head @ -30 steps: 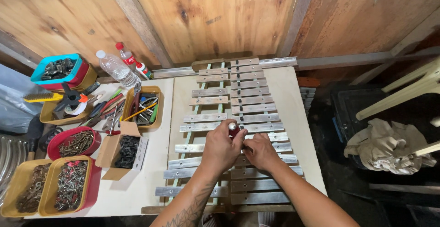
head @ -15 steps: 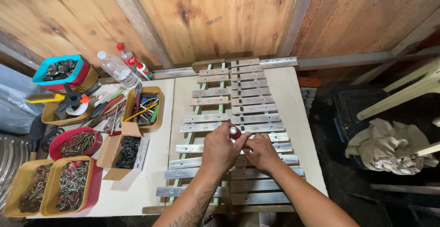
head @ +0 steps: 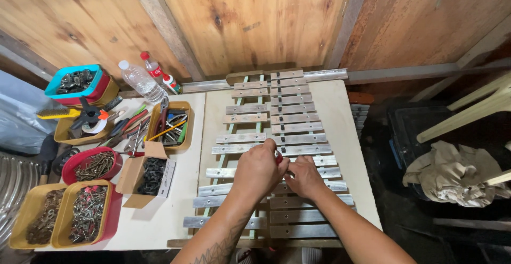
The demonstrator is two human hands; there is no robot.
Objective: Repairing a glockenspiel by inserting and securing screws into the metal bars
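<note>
A xylophone-like instrument (head: 277,120) with several grey metal bars on a pale green frame lies on the white table (head: 340,115). Both my hands rest on its middle bars. My left hand (head: 258,171) is closed around a small red-handled tool (head: 278,157), only its tip showing, pressed against a bar. My right hand (head: 304,176) lies just to the right, fingers curled on the same bar and touching the left hand.
To the left stand a cardboard box of black parts (head: 151,173), a red bowl of screws (head: 93,165), yellow trays of hardware (head: 64,213), a tray of hand tools (head: 170,120), a wire brush (head: 56,113) and plastic bottles (head: 139,80). A cloth (head: 452,173) lies at right.
Both hands have slipped slightly toward me along the bars; the red tool is more covered by the left hand.
</note>
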